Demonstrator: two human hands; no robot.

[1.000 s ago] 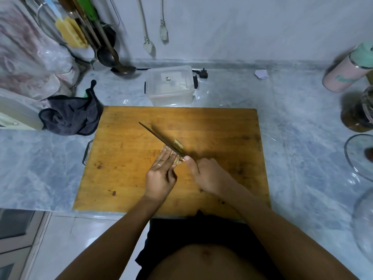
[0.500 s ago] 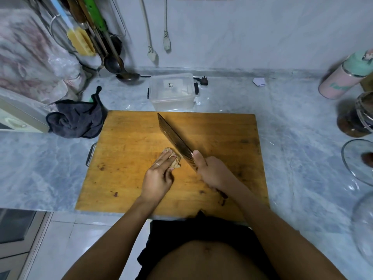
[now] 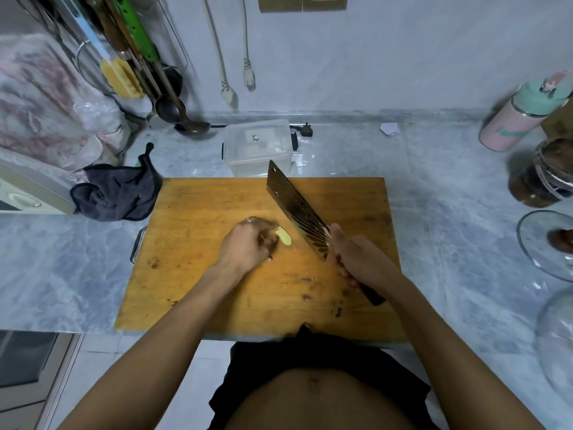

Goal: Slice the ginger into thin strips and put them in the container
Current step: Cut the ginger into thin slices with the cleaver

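Now the left hand is curled over the small pale yellow piece of ginger and holds it down on the big brown wooden cutting board. The fingers are blurry, so how they bend is hard to see. One end of the ginger pokes out on the side toward the right hand.

The right hand is wrapped tight around the dark handle of the wide dark cleaver with line marks on its blade. The blade is lifted and tilted, and it points away from the person toward the far edge of the board. There is a bare gap of board between the blade and the ginger.

Lots of bare board lies in front of both hands and out past the left hand.

Past the tip of the blade, just behind the far edge of the board, sits the clear plastic box with a lid on the grey marble counter. A crumpled dark grey cloth lies far out beyond the left hand, touching the far corner of the board there.
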